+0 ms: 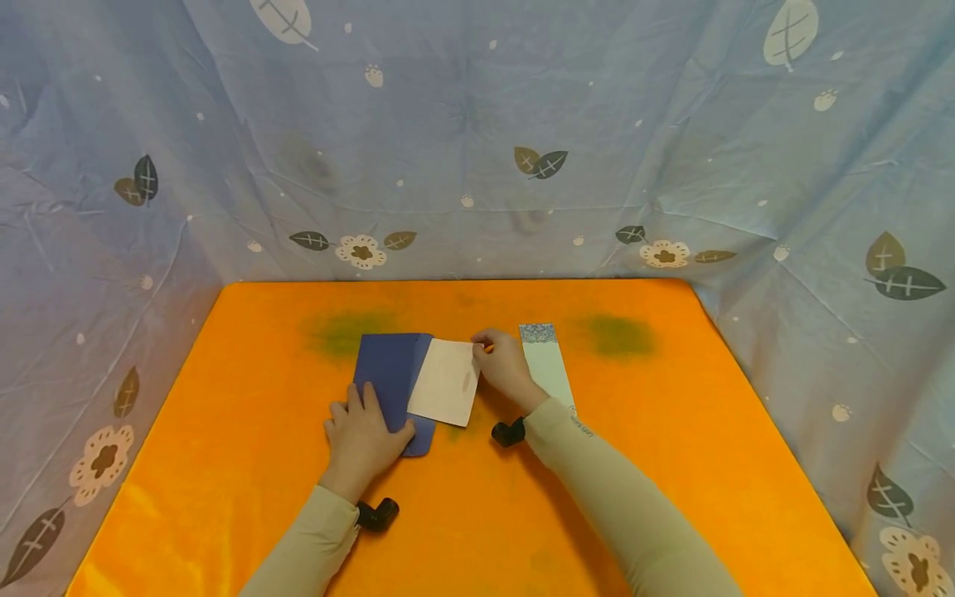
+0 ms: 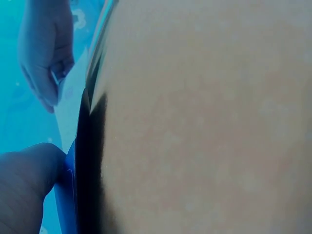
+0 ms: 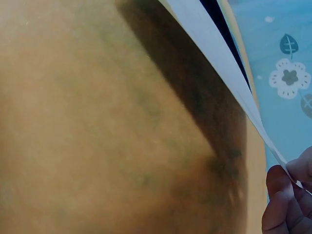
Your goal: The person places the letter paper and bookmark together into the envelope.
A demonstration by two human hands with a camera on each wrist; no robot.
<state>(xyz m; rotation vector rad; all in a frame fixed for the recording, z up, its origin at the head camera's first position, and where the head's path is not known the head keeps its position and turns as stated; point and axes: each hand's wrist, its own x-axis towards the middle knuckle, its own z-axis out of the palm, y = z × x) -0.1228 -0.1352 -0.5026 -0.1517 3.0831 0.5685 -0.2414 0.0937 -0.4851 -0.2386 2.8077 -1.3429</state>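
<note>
A flat blue cover [image 1: 391, 356] with a fold line near its right side lies on the table. My left hand [image 1: 366, 439] rests on its lower left part with fingers spread. In the left wrist view the thumb [image 2: 29, 180] lies against the blue cover's edge [image 2: 66, 204]. A white sheet of paper [image 1: 445, 381] overlaps the cover's right side. My right hand [image 1: 507, 365] pinches the sheet's upper right corner. From the right wrist view, the sheet [image 3: 214, 53] stands slanted above the table, its corner between thumb and fingers [image 3: 278, 195].
A pale green card [image 1: 548, 369] with a grey patterned top strip lies to the right, partly behind the right wrist. An orange cloth [image 1: 671, 431] covers the table. A blue leaf-printed curtain [image 1: 462, 124] surrounds the back and sides.
</note>
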